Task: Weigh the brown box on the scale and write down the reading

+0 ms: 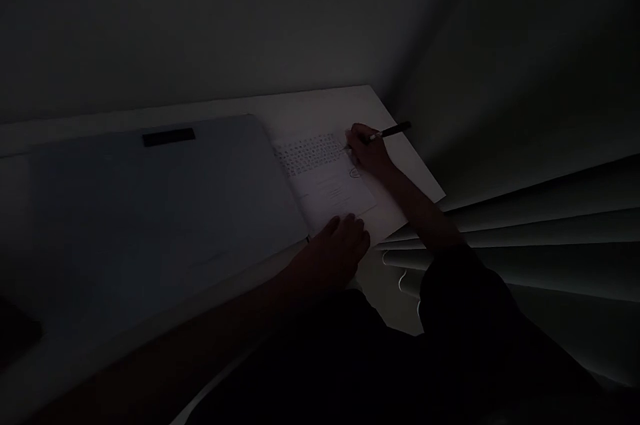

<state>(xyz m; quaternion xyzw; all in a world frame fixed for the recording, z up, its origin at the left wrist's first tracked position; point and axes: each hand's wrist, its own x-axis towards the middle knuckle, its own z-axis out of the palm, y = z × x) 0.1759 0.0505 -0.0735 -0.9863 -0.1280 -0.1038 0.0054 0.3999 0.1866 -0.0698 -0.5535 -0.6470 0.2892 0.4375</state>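
Note:
The scene is very dim. My right hand (369, 148) is closed around a pen (397, 129), whose dark end points up and to the right; its writing tip is hidden by the fingers. Beneath that hand lies a sheet of paper (345, 195), with rows of small dark marks across its upper part and fainter lines lower down. A small circled mark shows by the right wrist. My left hand (345, 238) rests at the paper's near edge, fingers slightly bent and laid on it, with nothing seen in them.
A large blue-grey mat (165, 205) covers the left of the white table (320, 105), and a dark oblong object (169, 137) lies near its far edge. Behind stands a wall (200, 25). Curtain folds (550, 231) hang close on the right.

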